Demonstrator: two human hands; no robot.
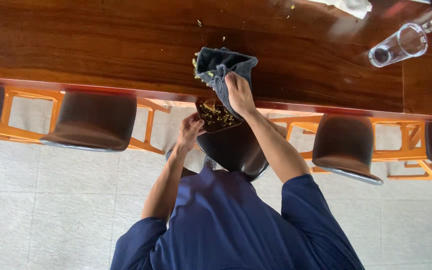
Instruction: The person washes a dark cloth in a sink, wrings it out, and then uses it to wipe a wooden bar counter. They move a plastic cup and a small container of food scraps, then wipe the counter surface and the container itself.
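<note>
The right hand [238, 92] presses a dark grey cloth [221, 67] flat on the wooden table [101, 45], right at the near edge, fingers closed over the cloth's lower part. Yellowish crumbs [200, 70] cling to the cloth's left side. Just below the edge, the left hand [190, 131] holds a dark dish [218, 117] by its left rim; it already carries crumbs. The cloth lies directly above the dish, and 1 clear glass [398, 45] lies well apart, far right.
</note>
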